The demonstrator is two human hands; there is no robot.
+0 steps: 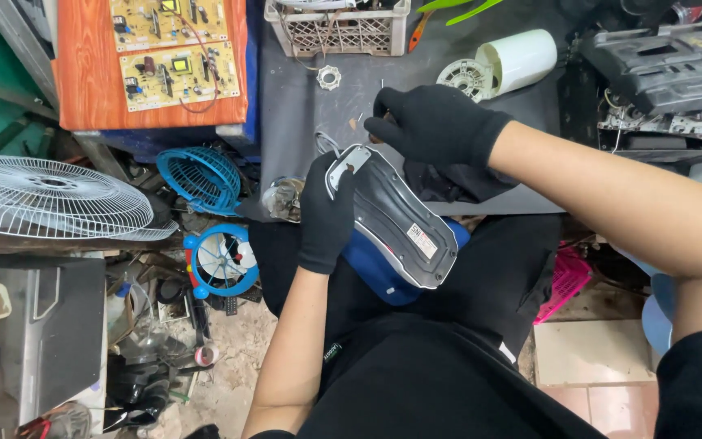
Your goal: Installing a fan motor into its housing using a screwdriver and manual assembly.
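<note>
We hold a blue clothes iron (396, 236) soleplate-up at frame center: left hand (328, 213) grips its side, right hand (436, 123) at its tip.

Blue-and-grey plastic clothes iron (400, 236) on lap, between left hand (327, 213) and right hand (436, 123), white wire fan guard (50, 197) far left, dark grey worktable (294, 106) ahead bearing white plastic crate (336, 28).

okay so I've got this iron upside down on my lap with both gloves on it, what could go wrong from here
The blue iron rests only on your lap, steadied by the left hand; it could slide off toward the cluttered floor. The right hand hides the tip it works at, so a slip there is possible. Small loose parts might drop off the grey table edge beside it.
</note>
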